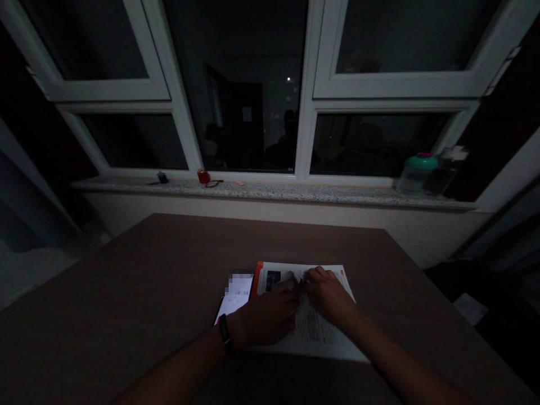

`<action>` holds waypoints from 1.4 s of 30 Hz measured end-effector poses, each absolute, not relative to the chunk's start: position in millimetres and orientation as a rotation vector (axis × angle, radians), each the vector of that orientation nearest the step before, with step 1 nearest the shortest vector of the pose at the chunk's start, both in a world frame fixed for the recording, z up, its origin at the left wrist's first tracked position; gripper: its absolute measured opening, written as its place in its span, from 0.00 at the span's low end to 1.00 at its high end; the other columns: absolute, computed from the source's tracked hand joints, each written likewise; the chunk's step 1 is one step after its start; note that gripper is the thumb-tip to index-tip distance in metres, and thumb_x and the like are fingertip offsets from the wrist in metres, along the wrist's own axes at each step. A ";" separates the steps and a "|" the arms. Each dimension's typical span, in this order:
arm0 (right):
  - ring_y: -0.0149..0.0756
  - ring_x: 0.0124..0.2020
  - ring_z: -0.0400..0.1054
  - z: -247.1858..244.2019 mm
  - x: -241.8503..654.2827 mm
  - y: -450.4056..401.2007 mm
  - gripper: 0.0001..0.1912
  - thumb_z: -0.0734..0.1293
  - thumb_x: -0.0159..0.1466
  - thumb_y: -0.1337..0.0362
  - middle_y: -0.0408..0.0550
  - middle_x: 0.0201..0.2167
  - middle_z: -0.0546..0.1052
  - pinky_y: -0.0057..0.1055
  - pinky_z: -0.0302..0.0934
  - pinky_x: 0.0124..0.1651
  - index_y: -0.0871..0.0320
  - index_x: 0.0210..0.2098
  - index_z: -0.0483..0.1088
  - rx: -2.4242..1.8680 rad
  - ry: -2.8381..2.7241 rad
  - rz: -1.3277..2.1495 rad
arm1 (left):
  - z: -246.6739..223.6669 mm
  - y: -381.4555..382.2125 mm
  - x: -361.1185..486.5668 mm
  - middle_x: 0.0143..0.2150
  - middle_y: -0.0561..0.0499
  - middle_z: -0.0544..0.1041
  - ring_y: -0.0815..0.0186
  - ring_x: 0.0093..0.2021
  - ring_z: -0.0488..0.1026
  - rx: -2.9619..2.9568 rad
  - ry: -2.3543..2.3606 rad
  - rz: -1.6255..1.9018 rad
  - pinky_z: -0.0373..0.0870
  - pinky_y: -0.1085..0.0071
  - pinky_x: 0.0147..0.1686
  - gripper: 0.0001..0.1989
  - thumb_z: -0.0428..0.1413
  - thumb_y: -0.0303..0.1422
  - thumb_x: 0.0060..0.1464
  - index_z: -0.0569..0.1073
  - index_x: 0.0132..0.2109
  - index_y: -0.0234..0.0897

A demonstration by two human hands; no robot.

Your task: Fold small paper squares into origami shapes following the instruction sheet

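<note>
A printed page or booklet [333, 337] with an orange-red left edge lies on the brown table. My left hand [270, 312], with a dark band on its wrist, rests over the page's left half, fingers bent toward the middle. From the right, my right hand [327, 289] reaches over the upper part of the page, its fingers curled close to my left fingertips. Between them is a small, crumpled, greyish translucent thing [289, 278], too dim to make out. A phone [234, 301] with a lit screen lies left of the page, partly behind my left hand.
The brown table [169, 270] stands below a stone windowsill [270, 191]. On the sill are a dark little bottle [162, 178], a red jar [203, 176], and a clear container [415, 174] with a teal lid beside another bottle [447, 169]. Dark fabric [447, 275] lies right of the table.
</note>
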State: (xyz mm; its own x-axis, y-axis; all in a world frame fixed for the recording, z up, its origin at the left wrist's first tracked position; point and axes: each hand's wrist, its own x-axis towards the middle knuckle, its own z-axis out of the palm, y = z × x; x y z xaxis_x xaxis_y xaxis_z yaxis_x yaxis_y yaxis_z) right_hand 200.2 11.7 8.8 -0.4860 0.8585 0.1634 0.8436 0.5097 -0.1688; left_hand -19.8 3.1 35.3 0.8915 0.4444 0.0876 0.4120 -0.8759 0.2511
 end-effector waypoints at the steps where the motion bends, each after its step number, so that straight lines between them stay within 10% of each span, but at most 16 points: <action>1: 0.43 0.49 0.61 9.4 200.3 11.3 0.17 0.65 0.66 0.71 0.49 0.47 0.73 0.38 0.52 0.47 0.47 0.48 0.78 -1.442 -2.526 0.102 | 34.7 3.4 -19.7 0.57 0.41 0.71 0.53 0.62 0.61 2.834 0.649 0.218 0.60 0.60 0.61 0.16 0.53 0.29 0.62 0.68 0.56 0.34; 31: 0.43 0.50 0.62 1.8 202.3 16.7 0.16 0.64 0.68 0.69 0.48 0.47 0.74 0.37 0.53 0.48 0.45 0.48 0.77 -1.426 -2.445 0.112 | 31.5 3.0 -21.1 0.56 0.44 0.72 0.56 0.60 0.64 2.784 0.692 0.212 0.62 0.61 0.59 0.16 0.54 0.28 0.63 0.66 0.56 0.37; 42: 0.42 0.47 0.65 1.5 187.4 5.2 0.12 0.61 0.68 0.73 0.51 0.42 0.74 0.34 0.57 0.49 0.58 0.44 0.75 -1.388 -2.539 0.132 | 25.8 -2.4 -20.5 0.61 0.42 0.65 0.52 0.60 0.65 2.746 0.730 0.206 0.66 0.61 0.57 0.27 0.60 0.36 0.59 0.62 0.62 0.38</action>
State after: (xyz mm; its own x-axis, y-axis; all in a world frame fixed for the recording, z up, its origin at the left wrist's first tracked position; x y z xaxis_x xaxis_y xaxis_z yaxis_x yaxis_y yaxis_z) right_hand 187.4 5.2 1.5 -0.5175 0.8387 0.1697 0.8166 0.5433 -0.1951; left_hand -20.5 -2.4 25.8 0.8613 0.5043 0.0622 0.4626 -0.8289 0.3146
